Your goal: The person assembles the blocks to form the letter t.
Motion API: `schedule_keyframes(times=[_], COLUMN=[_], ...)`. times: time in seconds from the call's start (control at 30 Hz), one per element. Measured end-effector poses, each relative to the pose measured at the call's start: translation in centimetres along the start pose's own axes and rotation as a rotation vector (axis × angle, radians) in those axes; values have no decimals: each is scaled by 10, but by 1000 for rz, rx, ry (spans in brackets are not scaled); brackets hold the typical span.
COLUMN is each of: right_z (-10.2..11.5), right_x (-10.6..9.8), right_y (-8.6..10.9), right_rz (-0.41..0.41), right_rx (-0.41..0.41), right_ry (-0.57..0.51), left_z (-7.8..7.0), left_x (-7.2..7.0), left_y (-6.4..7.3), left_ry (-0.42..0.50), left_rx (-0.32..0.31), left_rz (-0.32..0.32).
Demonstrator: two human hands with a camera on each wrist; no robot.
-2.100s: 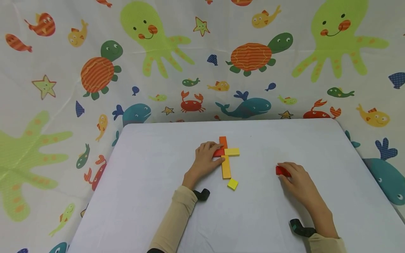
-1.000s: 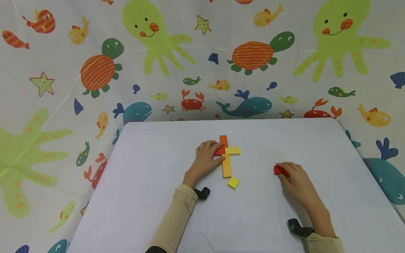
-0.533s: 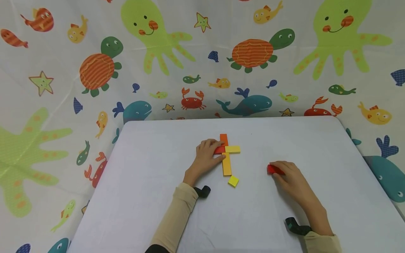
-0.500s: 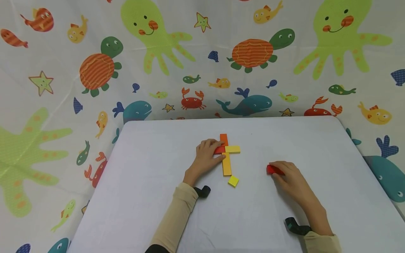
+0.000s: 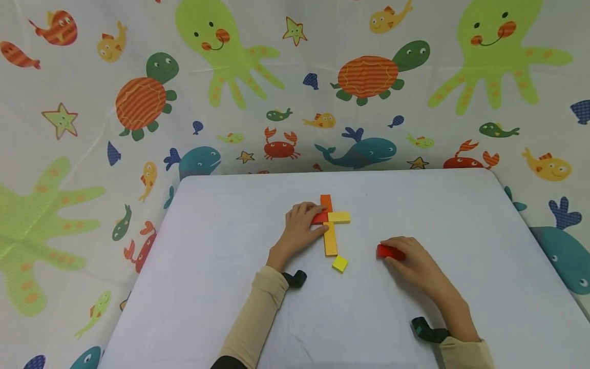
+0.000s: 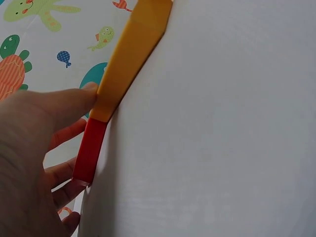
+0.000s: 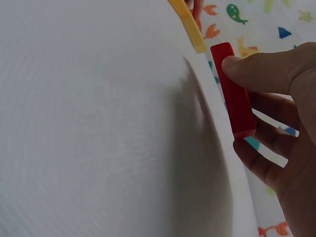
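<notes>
My right hand (image 5: 417, 261) pinches a long red block (image 7: 234, 94) between thumb and fingers. A shadow below it in the right wrist view shows it raised off the table. My left hand (image 5: 301, 228) lies over another red block (image 6: 90, 150), fingers curled at its far side. The left thumb touches an amber block (image 5: 330, 240) that abuts this red block. An orange block (image 5: 325, 201) points away behind them, and a pale yellow block (image 5: 339, 218) extends to the right. Part of the lower red block is hidden under the left hand.
A small yellow square block (image 5: 340, 264) sits turned at an angle near the amber block's front end. All of it rests on a white-covered table (image 5: 221, 246). Behind hangs a cloth (image 5: 295, 77) printed with sea animals.
My right hand has moved left with its red block, nearer to the joined blocks. The left hand and the laid blocks stay put; the head view has tilted slightly.
</notes>
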State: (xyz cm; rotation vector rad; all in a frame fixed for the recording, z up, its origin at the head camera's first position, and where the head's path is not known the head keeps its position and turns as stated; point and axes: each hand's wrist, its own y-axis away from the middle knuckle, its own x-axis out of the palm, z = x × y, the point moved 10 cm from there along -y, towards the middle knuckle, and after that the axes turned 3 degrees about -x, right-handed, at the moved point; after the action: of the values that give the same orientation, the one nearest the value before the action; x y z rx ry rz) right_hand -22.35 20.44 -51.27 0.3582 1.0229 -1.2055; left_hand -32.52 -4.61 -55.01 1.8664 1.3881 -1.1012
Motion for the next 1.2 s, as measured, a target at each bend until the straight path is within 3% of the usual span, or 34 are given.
schedule_keyframes(times=[0.33,0.57,1.03,1.2], right_z=[12,19,25,30], right_x=[13,19,32,36], right_y=[-4,-6,-8,-10], right_rz=[67,64,123,119], right_rx=[6,-54,-33,-74], right_ry=[-48,-42,-67,-66], left_z=[0,-2,0,0], left_x=[-1,-1,0,0], left_y=[0,0,0,0], left_ry=[2,9,5,3], left_rx=[-4,-8,-13,-19], left_rz=[4,11,13,19])
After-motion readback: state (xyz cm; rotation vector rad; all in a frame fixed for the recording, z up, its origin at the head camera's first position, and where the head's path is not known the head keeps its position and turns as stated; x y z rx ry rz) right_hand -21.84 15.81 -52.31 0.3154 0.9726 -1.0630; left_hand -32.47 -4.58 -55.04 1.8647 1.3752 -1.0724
